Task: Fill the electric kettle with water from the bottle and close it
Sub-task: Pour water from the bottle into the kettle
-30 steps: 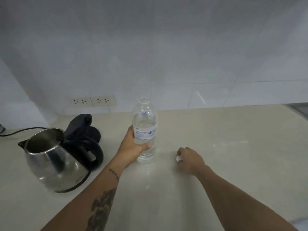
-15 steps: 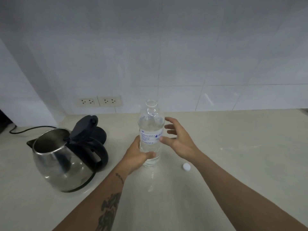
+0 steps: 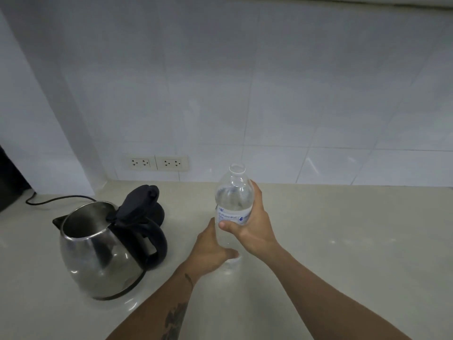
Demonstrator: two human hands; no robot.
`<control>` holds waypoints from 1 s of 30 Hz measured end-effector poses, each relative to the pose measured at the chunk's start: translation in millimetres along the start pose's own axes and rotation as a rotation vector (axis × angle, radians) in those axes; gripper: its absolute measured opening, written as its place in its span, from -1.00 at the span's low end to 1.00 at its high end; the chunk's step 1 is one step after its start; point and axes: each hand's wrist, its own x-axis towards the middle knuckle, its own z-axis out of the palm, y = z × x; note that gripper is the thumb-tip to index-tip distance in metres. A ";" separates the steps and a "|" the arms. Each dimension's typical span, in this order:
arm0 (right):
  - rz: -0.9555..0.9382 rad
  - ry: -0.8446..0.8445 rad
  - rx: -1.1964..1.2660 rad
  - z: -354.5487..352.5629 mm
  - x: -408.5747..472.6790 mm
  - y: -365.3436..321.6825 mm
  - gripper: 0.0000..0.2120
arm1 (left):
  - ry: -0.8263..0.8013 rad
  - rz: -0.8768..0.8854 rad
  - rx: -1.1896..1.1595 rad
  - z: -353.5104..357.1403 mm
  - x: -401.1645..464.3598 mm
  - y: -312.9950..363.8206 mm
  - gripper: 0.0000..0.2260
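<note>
Silver kettle point(image 3: 98, 261), black lid point(image 3: 138, 202); clear bottle point(image 3: 234, 202).

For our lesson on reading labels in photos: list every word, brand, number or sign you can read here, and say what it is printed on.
Bottle label: blue print with a small drop-shaped logo; the script is too blurred to read.
Kettle: no readable marking visible.
Wall sockets: no text visible.
Forearm tattoo: a dark shape, not legible as words.
Nothing in this view can be quoted with confidence.
</note>
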 end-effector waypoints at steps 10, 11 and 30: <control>-0.266 0.158 0.031 -8.7 -17.3 -66.6 0.04 | -0.304 0.123 0.068 -60.4 -53.7 60.6 -0.35; -0.287 0.188 0.024 -4.8 -20.6 -75.5 0.01 | -0.305 0.140 0.055 -67.6 -60.7 64.0 -0.34; -0.280 0.189 -0.424 146.2 -95.5 -213.4 -0.09 | 0.192 0.398 -0.050 -304.1 -158.9 -18.1 -0.65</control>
